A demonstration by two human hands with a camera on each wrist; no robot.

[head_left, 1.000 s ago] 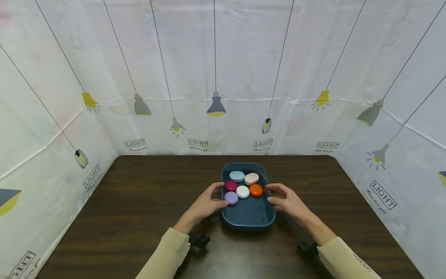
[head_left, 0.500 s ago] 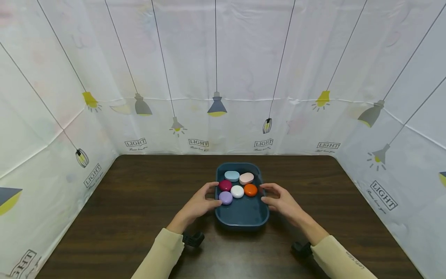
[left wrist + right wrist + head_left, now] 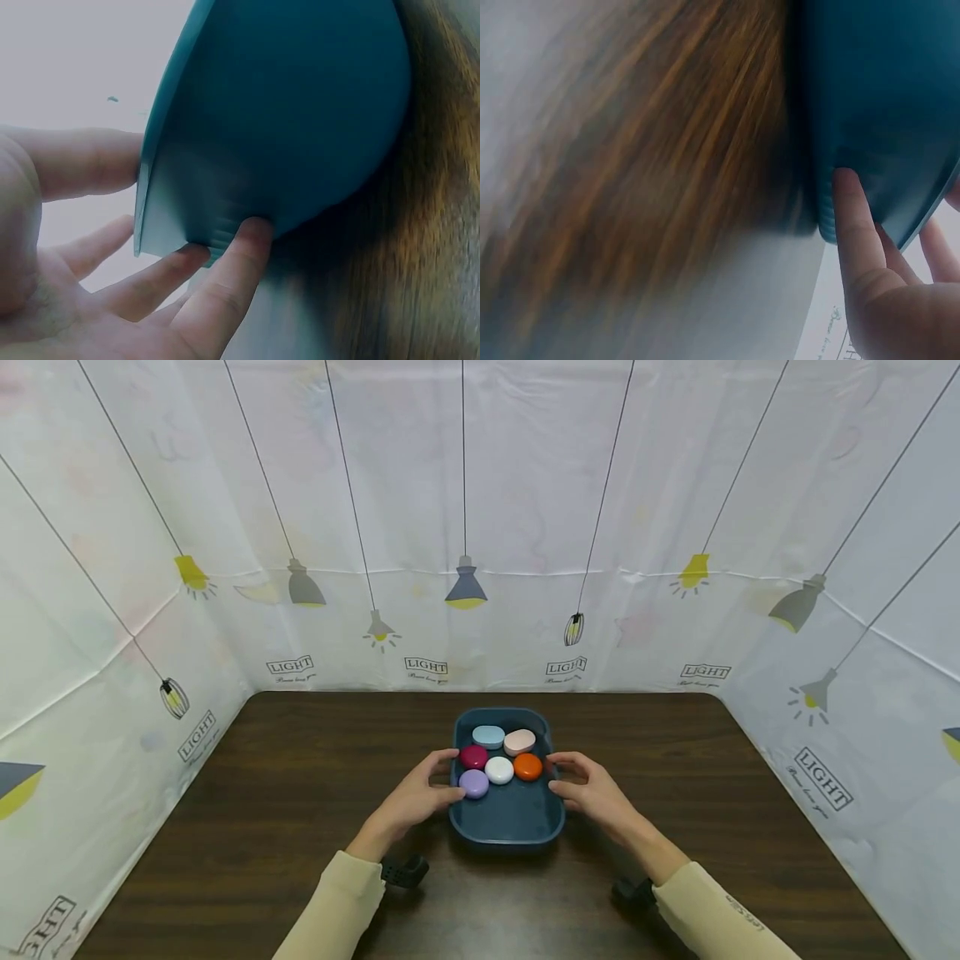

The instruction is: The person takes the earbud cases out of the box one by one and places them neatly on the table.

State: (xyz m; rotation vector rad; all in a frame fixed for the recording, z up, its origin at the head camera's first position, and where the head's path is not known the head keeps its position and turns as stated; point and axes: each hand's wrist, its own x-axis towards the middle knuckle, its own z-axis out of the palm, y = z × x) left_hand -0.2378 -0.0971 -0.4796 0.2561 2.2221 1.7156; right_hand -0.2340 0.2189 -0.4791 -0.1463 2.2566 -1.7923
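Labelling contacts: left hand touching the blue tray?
Touching. In the left wrist view, two fingertips of the left hand lie against the outer wall of the blue tray, no gap visible.

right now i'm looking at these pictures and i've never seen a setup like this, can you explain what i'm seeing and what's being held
No machine here: these are a person's two bare hands. The wide picture comes from a camera on the head, looking forward and down. The two close ones come from wrist cameras, one for each hand.

The left hand and right hand hold a blue tray from opposite sides, fingers against its outer walls. It is over a dark wooden table; whether it touches is hard to tell.

Inside lie six smooth, rounded pieces: light blue, pale pink, dark red, white, orange and lilac.
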